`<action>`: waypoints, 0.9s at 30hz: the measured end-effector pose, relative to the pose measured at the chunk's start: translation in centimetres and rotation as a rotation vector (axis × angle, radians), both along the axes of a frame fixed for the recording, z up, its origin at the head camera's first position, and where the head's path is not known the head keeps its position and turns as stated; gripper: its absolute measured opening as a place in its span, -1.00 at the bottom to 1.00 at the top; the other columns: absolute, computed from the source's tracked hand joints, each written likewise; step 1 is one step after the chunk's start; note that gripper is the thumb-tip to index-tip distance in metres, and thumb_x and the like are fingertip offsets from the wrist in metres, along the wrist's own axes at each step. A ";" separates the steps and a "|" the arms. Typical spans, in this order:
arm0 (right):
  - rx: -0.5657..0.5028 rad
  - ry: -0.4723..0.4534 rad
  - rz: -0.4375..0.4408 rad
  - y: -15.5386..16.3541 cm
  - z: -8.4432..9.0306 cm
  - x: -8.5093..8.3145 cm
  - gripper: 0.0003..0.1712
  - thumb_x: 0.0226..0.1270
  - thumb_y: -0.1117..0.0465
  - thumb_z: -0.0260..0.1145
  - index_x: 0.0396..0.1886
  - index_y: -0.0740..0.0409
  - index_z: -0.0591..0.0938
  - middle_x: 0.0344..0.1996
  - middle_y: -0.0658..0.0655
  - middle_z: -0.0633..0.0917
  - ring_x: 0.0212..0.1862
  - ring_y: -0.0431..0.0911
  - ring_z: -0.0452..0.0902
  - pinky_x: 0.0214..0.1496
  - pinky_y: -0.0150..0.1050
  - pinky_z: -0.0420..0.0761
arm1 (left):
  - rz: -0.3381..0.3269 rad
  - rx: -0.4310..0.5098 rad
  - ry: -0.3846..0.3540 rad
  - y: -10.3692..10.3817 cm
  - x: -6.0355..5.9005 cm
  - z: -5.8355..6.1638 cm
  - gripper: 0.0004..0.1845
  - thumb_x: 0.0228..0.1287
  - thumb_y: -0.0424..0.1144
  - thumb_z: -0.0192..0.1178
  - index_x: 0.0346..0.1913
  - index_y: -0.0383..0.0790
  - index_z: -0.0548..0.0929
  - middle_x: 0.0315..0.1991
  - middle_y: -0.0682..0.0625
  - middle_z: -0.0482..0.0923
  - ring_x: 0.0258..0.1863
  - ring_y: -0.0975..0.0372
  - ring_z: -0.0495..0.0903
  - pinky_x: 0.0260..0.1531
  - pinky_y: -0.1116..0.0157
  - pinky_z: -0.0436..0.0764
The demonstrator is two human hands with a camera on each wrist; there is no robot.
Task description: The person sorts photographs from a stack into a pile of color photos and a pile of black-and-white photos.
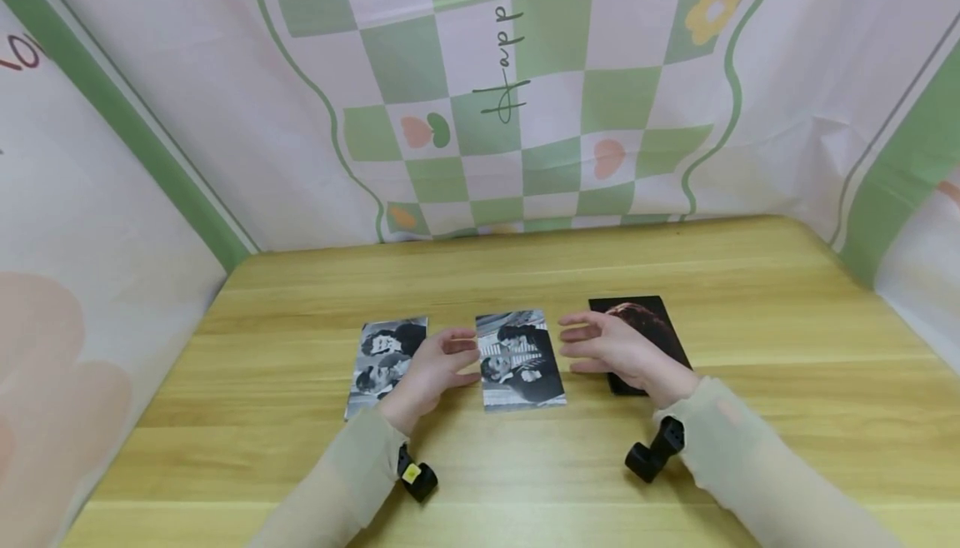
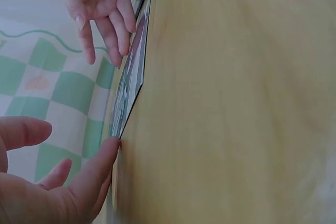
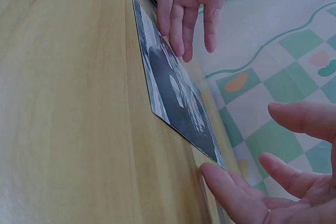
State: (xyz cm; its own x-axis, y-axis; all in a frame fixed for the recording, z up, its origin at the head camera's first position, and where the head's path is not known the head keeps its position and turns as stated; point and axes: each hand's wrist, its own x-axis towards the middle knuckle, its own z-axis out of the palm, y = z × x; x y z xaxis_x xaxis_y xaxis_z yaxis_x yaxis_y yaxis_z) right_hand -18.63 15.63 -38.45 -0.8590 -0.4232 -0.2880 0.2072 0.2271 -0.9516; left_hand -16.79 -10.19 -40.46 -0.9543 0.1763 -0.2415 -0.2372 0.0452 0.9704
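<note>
Wooden and pale yellow, the bench (image 1: pixel 525 465) fills the lower half of the head view, with three photo cards lying flat in a row near its middle. The middle photo (image 1: pixel 521 358) is black and white and sits between the two hands. The left hand (image 1: pixel 435 369) lies at the photo's left edge with its fingers relaxed and spread, gripping nothing; in the left wrist view a fingertip (image 2: pixel 111 145) touches the corner of the photo (image 2: pixel 128 85). The right hand (image 1: pixel 615 348) is at the photo's right edge, fingers straight and apart, holding nothing; in the right wrist view one fingertip (image 3: pixel 210 171) is at the photo's (image 3: pixel 176 90) near corner.

A second black-and-white photo (image 1: pixel 378 361) lies left of centre, partly under the left hand. A dark photo (image 1: pixel 652 323) lies right of centre, partly covered by the right hand. A checked green and pink backdrop (image 1: pixel 525 98) stands behind the bench.
</note>
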 end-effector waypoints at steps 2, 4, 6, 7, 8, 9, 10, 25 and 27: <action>-0.012 -0.012 -0.005 -0.1 0.0 0.0 -0.30 0.34 0.35 0.17 0.37 0.47 0.11 0.29 0.55 0.23 0.25 0.24 0.35 0.13 -0.06 0.61 | 0.003 0.001 -0.008 0.0 0.0 0.0 -0.58 0.33 -0.46 0.04 0.22 -0.52 0.33 0.18 -0.42 0.33 0.17 -0.15 0.40 0.00 0.09 0.65; -0.031 -0.023 -0.005 -0.1 -0.1 0.1 -0.30 0.35 0.36 0.15 0.38 0.48 0.09 0.29 0.56 0.22 0.26 0.27 0.32 0.14 -0.05 0.60 | 0.006 0.007 -0.017 0.0 0.0 0.1 -0.57 0.33 -0.46 0.04 0.23 -0.52 0.33 0.19 -0.43 0.33 0.18 -0.16 0.40 0.00 0.10 0.65; -0.051 -0.030 -0.004 -0.2 -0.1 0.1 -0.31 0.36 0.38 0.12 0.38 0.49 0.06 0.30 0.57 0.20 0.28 0.31 0.27 0.15 -0.03 0.60 | 0.007 0.018 -0.025 -0.1 0.0 0.2 -0.57 0.33 -0.46 0.03 0.23 -0.51 0.32 0.20 -0.43 0.33 0.18 -0.16 0.40 -0.01 0.10 0.66; -0.060 -0.034 -0.003 -0.3 -0.1 0.2 -0.31 0.36 0.39 0.12 0.38 0.49 0.06 0.30 0.57 0.19 0.29 0.32 0.25 0.15 -0.02 0.59 | 0.007 0.023 -0.029 -0.1 0.0 0.2 -0.57 0.34 -0.46 0.03 0.24 -0.51 0.32 0.20 -0.43 0.33 0.18 -0.16 0.40 0.00 0.10 0.65; -0.068 -0.037 -0.002 -0.4 -0.2 0.2 -0.31 0.37 0.39 0.11 0.38 0.49 0.05 0.30 0.58 0.19 0.30 0.33 0.24 0.15 -0.01 0.59 | 0.007 0.030 -0.033 -0.1 0.0 0.3 -0.56 0.34 -0.46 0.03 0.24 -0.51 0.31 0.21 -0.43 0.32 0.18 -0.16 0.41 0.00 0.10 0.65; -0.074 -0.038 0.000 -0.4 -0.2 0.2 -0.32 0.37 0.40 0.10 0.38 0.50 0.04 0.30 0.58 0.18 0.30 0.33 0.23 0.15 -0.01 0.59 | 0.006 0.036 -0.036 -0.2 0.0 0.3 -0.56 0.34 -0.45 0.03 0.24 -0.51 0.31 0.21 -0.43 0.32 0.18 -0.16 0.41 0.00 0.10 0.65; -0.079 -0.039 0.001 -0.5 -0.2 0.2 -0.32 0.37 0.40 0.10 0.38 0.50 0.04 0.30 0.59 0.17 0.30 0.33 0.23 0.15 -0.01 0.59 | 0.004 0.040 -0.036 -0.2 0.0 0.3 -0.56 0.34 -0.45 0.03 0.25 -0.51 0.31 0.21 -0.42 0.32 0.18 -0.16 0.41 0.00 0.10 0.65; -0.089 -0.054 -0.050 -0.9 -0.6 0.2 -0.33 0.35 0.40 0.12 0.36 0.50 0.08 0.28 0.57 0.21 0.18 0.13 0.42 0.13 -0.06 0.61 | 0.017 0.121 -0.094 -0.3 -0.2 0.0 -0.59 0.37 -0.46 -0.02 0.24 -0.51 0.30 0.17 -0.41 0.33 0.14 -0.06 0.45 0.03 0.13 0.64; -0.099 -0.059 -0.055 -0.8 -0.6 0.2 -0.33 0.36 0.40 0.11 0.36 0.50 0.07 0.28 0.57 0.21 0.14 0.06 0.46 0.14 -0.07 0.61 | 0.021 0.118 -0.096 -0.3 -0.2 0.0 -0.60 0.37 -0.46 -0.02 0.23 -0.51 0.31 0.16 -0.40 0.34 0.11 -0.03 0.46 0.04 0.13 0.64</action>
State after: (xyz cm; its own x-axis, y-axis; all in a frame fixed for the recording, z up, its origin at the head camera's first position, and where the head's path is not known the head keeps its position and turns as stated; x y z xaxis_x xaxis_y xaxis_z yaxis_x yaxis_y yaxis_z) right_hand -18.43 14.81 -39.08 -0.8644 -0.4049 -0.2981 0.2730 0.1198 -0.9545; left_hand -17.03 -10.45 -40.46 -0.9317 0.1889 -0.3103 -0.3286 -0.0741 0.9416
